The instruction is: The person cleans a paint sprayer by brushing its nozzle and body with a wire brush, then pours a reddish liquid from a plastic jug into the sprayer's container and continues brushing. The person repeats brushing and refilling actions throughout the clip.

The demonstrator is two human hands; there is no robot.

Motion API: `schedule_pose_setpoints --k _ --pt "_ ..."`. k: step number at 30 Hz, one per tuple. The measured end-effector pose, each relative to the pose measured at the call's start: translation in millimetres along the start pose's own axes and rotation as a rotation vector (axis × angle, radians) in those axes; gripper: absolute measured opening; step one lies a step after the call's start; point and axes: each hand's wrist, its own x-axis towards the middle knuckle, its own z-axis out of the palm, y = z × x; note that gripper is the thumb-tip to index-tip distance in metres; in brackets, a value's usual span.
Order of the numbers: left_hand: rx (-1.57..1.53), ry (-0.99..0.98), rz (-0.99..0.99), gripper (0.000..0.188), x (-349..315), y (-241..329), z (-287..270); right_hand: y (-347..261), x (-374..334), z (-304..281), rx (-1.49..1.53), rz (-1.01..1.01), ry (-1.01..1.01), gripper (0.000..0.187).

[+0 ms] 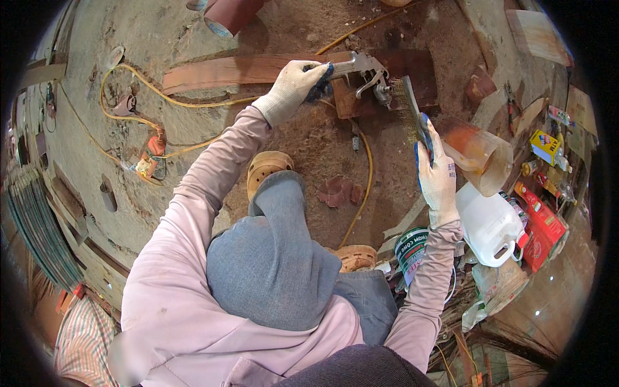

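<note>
I see the left hand [293, 87], gloved, clenched around the handle of a metal spray gun [361, 71]. The gun lies far centre, over a dark wooden block [412, 74]. Its long axis runs left to right, head end pointing right, trigger hanging toward me. It is bare grey metal, stained and dusty. The right hand [437, 177] grasps a wire brush [412, 106]; the brush runs near to far, tip just beside the gun's head. A stained plastic cup [480, 155] sits right of the brush, a white jug [490, 222] nearer.
</note>
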Motion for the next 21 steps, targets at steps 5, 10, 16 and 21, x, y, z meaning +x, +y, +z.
schedule_pose_setpoints --k 5,10,16,21 --pt "0.068 -0.009 -0.006 0.036 3.2 -3.3 -1.5 -12.0 1.9 -7.7 0.083 0.195 -0.127 0.047" --pt "0.028 -0.024 0.019 0.036 2.6 -6.9 -3.6 -3.5 -2.5 -7.2 0.060 0.094 -0.090 0.047" --pt "0.047 -0.002 0.000 0.036 7.0 -11.0 -2.0 2.8 -0.1 -4.2 -0.024 -0.041 0.001 0.049" --pt "0.021 -0.008 0.014 0.036 6.5 -11.1 -2.3 -5.4 1.4 -11.3 -0.164 0.049 -0.107 0.049"
